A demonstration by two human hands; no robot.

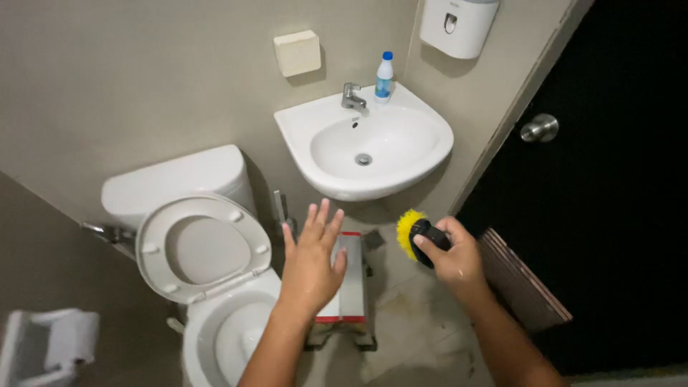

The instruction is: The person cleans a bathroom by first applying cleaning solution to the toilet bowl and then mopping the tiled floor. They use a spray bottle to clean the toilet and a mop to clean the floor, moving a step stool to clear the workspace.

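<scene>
My right hand [450,254] grips a black-handled scrub brush [416,236] with yellow bristles, held below the white corner sink [418,154]. My left hand [311,259] is spread open with fingers apart and holds nothing. It hovers over a small red, white and grey step stool [352,283] on the floor, between the toilet and the sink. The white toilet [215,315] stands at the left with its seat and lid [201,247] raised against the tank [175,179].
A blue-capped bottle [384,77] and a metal tap [352,96] sit on the sink's rim. A dispenser [456,25] hangs on the wall above. A dark door with a round knob [539,127] fills the right. A toilet-roll holder [46,344] is at the lower left.
</scene>
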